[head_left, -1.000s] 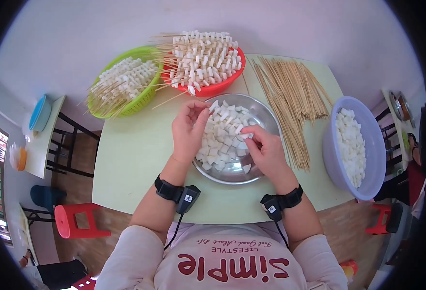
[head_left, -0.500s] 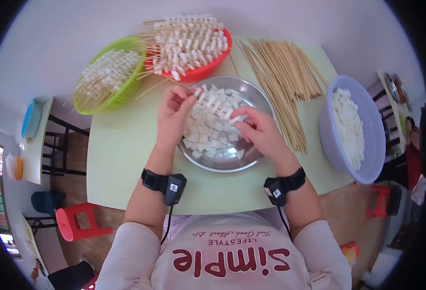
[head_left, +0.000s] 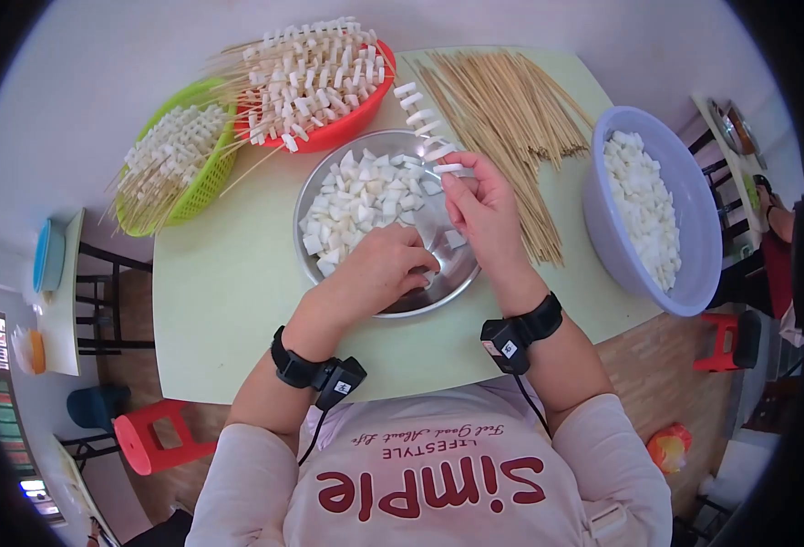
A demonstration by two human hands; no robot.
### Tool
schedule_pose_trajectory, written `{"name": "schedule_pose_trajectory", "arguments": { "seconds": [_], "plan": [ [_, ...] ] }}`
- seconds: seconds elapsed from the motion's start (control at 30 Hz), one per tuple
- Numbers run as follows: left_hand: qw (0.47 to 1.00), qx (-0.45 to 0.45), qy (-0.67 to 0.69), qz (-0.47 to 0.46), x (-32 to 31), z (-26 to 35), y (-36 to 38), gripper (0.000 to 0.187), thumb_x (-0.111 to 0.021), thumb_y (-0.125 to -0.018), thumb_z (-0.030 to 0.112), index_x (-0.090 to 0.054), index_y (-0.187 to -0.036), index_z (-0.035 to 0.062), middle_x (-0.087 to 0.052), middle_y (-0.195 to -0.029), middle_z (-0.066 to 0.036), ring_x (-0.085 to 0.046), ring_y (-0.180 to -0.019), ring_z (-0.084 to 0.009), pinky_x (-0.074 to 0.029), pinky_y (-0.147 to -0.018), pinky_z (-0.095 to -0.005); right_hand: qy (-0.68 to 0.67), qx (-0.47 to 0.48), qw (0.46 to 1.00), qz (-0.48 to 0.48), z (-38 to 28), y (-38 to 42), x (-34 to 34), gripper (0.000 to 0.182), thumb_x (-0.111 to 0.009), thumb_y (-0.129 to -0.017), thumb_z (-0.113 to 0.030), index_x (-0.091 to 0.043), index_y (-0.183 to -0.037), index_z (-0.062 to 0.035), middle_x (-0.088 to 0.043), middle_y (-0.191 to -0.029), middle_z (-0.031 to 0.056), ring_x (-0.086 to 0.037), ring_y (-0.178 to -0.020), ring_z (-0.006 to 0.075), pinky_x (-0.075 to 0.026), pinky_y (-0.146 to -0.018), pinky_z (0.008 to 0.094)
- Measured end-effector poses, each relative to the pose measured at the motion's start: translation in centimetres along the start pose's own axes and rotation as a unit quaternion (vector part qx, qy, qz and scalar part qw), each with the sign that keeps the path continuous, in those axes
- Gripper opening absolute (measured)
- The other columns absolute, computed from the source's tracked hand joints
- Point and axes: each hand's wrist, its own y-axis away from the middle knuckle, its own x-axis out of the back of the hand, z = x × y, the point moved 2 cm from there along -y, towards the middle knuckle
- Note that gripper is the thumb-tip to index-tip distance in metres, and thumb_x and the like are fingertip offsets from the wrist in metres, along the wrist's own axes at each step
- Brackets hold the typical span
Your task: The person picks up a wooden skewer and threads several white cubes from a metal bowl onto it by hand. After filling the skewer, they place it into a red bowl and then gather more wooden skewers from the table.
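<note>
Since the earlier frames the hands have swapped roles: the skewer (head_left: pixel 425 128), then at the left fingers, now stands pinched in the right hand (head_left: pixel 484 214), and the left hand (head_left: pixel 379 269) has dropped to the near side of the steel bowl (head_left: pixel 315 178).

Right fingertips (head_left: pixel 461 178) close around the skewer's near end, which carries about five white cubes strung in a row and points away over the bowl's far rim toward the loose bamboo sticks (head_left: pixel 502 100). The left fingers curl down among the cut white pieces (head_left: pixel 361 201) in the bowl (whether they actually grip a piece cannot be told, since the knuckles hide the tips). Both wrists wear black bands with small sensor boxes.

Farther out on the pale green table (head_left: pixel 229 273), a red basket (head_left: pixel 347 128) and a green basket (head_left: pixel 197 182) at the far left hold finished skewers. A lilac tub (head_left: pixel 621 264) of more white pieces sits well to the right, beyond the sticks.
</note>
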Motion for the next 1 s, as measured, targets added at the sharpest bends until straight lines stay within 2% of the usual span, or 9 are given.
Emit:
{"name": "schedule_pose_trajectory", "arguments": {
  "seconds": [0.13, 0.2, 0.53, 0.6, 0.73, 0.8, 0.87, 0.93, 1.0],
  "plan": [
    [1.0, 0.003, 0.021, 0.001, 0.4, -0.3, 0.1, 0.02, -0.072, -0.072, 0.006, -0.066, -0.09, 0.0062, -0.06, -0.089, -0.009, -0.056, -0.088, -0.0295, -0.046, -0.079, -0.0391, -0.008, 0.005, 1.0, 0.001, -0.1, 0.1, -0.1, 0.018, -0.057, -0.093, -0.007, -0.056, -0.111, -0.0051, -0.048, -0.06, -0.0047, -0.04, -0.051, 0.0024, -0.03, -0.046, 0.0194],
    [0.998, -0.002, 0.041, -0.039, 0.5, -0.9, 0.2, 0.018, -0.072, -0.071, 0.005, -0.065, -0.088, 0.006, -0.061, -0.091, -0.008, -0.056, -0.09, -0.0288, -0.045, -0.081, -0.0394, -0.004, 0.002, 1.0, -0.005, -0.1, 0.0, 0.0, 0.018, -0.057, -0.093, -0.007, -0.056, -0.111, -0.0049, -0.048, -0.06, -0.0047, -0.041, -0.052, 0.0024, -0.03, -0.046, 0.0194],
    [0.999, -0.041, 0.031, -0.009, 0.5, -0.9, 0.7, 0.02, -0.073, -0.069, 0.006, -0.068, -0.088, 0.0073, -0.062, -0.088, -0.008, -0.057, -0.088, -0.0298, -0.047, -0.078, -0.0391, -0.006, 0.007, 1.0, -0.011, 0.2, 0.0, 0.0, 0.018, -0.056, -0.094, -0.007, -0.055, -0.112, -0.0045, -0.049, -0.061, -0.0046, -0.041, -0.052, 0.0023, -0.03, -0.046, 0.0187],
    [0.998, 0.003, 0.019, -0.062, 0.8, -1.0, 0.7, 0.024, -0.073, -0.072, 0.007, -0.067, -0.095, 0.0071, -0.06, -0.091, -0.008, -0.056, -0.092, -0.0283, -0.046, -0.083, -0.0373, -0.001, 0.006, 1.0, -0.007, 0.1, 0.0, -0.1, 0.018, -0.056, -0.094, -0.008, -0.055, -0.112, -0.0044, -0.049, -0.061, -0.0046, -0.041, -0.052, 0.0022, -0.03, -0.046, 0.0187],
    [0.995, 0.045, 0.075, -0.048, 1.3, 0.0, 0.2, 0.027, -0.074, -0.073, 0.01, -0.066, -0.099, 0.007, -0.058, -0.09, -0.009, -0.057, -0.089, -0.0288, -0.048, -0.079, -0.0373, -0.021, 0.012, 1.0, 0.002, 0.4, -0.1, 0.1, 0.019, -0.057, -0.094, -0.008, -0.055, -0.112, -0.0043, -0.049, -0.06, -0.0046, -0.041, -0.052, 0.0018, -0.03, -0.047, 0.0184],
    [0.997, 0.051, 0.054, 0.037, 1.1, 0.4, -0.8, 0.027, -0.073, -0.075, 0.012, -0.064, -0.1, 0.0064, -0.057, -0.091, -0.01, -0.059, -0.086, -0.0296, -0.049, -0.076, -0.0375, -0.026, 0.016, 1.0, 0.006, 0.3, -0.1, 0.0, 0.018, -0.056, -0.094, -0.008, -0.055, -0.112, -0.0041, -0.048, -0.06, -0.0047, -0.041, -0.052, 0.0015, -0.03, -0.047, 0.0182],
    [0.997, 0.054, 0.015, 0.051, 0.3, 0.2, -2.6, 0.024, -0.071, -0.075, 0.011, -0.065, -0.098, 0.0056, -0.059, -0.093, -0.013, -0.06, -0.086, -0.0317, -0.05, -0.075, -0.0395, -0.031, 0.019, 0.999, 0.002, 0.3, -0.1, 0.2, 0.018, -0.056, -0.094, -0.007, -0.055, -0.112, -0.0039, -0.048, -0.06, -0.0048, -0.04, -0.052, 0.0012, -0.03, -0.047, 0.0181],
    [0.995, -0.009, -0.091, 0.044, -0.6, -0.2, -4.3, 0.023, -0.07, -0.074, 0.009, -0.066, -0.096, 0.005, -0.062, -0.095, -0.015, -0.062, -0.087, -0.0342, -0.05, -0.075, -0.0409, -0.035, 0.024, 0.999, 0.01, 0.3, -0.2, 0.3, 0.018, -0.056, -0.094, -0.007, -0.055, -0.112, -0.0034, -0.048, -0.06, -0.0048, -0.04, -0.053, 0.001, -0.03, -0.047, 0.018],
    [0.994, 0.0, -0.107, 0.032, -0.9, 0.0, -4.9, 0.023, -0.069, -0.073, 0.008, -0.066, -0.095, 0.0047, -0.063, -0.097, -0.015, -0.062, -0.086, -0.0349, -0.051, -0.075, -0.0414, -0.031, 0.025, 0.999, 0.011, 0.0, -0.1, 0.2, 0.018, -0.056, -0.094, -0.007, -0.055, -0.112, -0.0031, -0.048, -0.06, -0.0047, -0.04, -0.052, 0.001, -0.03, -0.047, 0.018]
  ]
}}
